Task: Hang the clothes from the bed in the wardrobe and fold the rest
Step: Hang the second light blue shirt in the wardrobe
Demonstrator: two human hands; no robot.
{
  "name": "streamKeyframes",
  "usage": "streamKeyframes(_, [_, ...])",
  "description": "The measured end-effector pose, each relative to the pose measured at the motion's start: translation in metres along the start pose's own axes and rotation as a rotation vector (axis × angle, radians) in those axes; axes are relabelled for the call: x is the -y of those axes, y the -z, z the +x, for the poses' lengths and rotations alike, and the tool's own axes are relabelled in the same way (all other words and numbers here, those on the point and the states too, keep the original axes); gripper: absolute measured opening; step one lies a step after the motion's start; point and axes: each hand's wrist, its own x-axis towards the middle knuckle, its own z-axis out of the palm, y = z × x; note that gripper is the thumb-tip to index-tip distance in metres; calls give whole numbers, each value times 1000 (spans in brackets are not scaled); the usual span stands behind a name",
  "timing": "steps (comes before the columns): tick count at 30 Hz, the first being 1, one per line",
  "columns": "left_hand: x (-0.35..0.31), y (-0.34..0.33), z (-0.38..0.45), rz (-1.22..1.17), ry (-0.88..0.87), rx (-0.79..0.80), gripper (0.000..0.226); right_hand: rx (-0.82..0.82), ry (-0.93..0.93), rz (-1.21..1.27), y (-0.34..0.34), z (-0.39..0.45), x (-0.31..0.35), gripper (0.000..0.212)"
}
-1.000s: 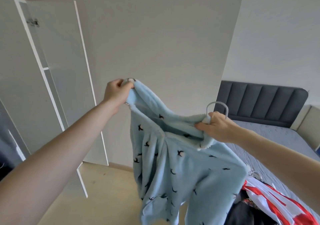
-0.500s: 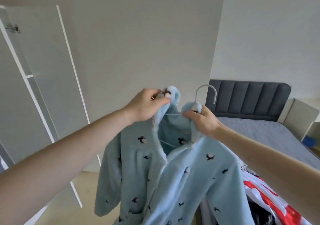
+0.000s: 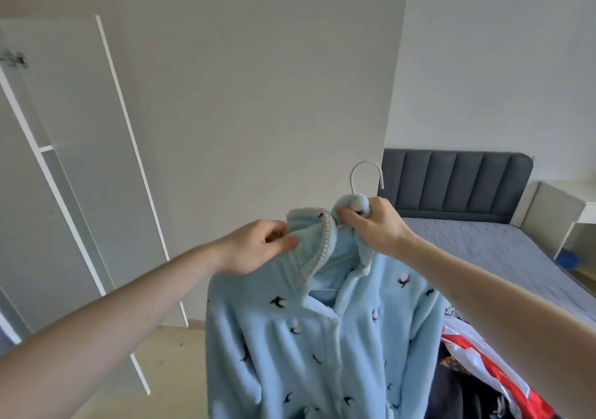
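A light blue fleece pyjama top with small dark bird prints hangs in front of me on a white hanger, whose hook sticks up above the collar. My left hand pinches the left side of the collar. My right hand grips the right side of the collar together with the hanger's neck. The open white wardrobe door stands at the left. A pile of clothes, red, white and dark, lies on the bed's near end at the lower right.
The bed with a grey sheet and dark padded headboard fills the right side. A white bedside table stands beyond it. A pale wall is straight ahead, with wooden floor below.
The top went from bunched and stretched between my hands to hanging straight on the hanger. My hands came together at the collar, and my view turned slightly left to right.
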Motion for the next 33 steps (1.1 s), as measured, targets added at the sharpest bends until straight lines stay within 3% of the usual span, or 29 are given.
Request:
streamKeyframes(5, [21,-13,-6,-21,12,-232,42,-43,18,-176,9,-15,-27,24])
streamKeyframes(8, [28,-15,-7,-65,31,-285,35,-88,12,-232,6,-36,-48,19])
streamKeyframes(13, [21,-22,4,-63,36,-309,38,-15,-124,-116,-19,-34,-48,15])
streamKeyframes(19, [15,-27,14,47,116,-311,42,-22,45,29,-36,-23,-40,9])
streamKeyframes(21, [17,-24,13,42,135,-365,44,0,5,97,-37,-20,-45,2])
streamKeyframes(27, [20,-18,13,-17,188,-544,39,145,-316,232,-65,-37,-84,20])
streamKeyframes(33, [16,-26,17,-72,223,-597,42,313,-404,383,-110,-46,-94,30])
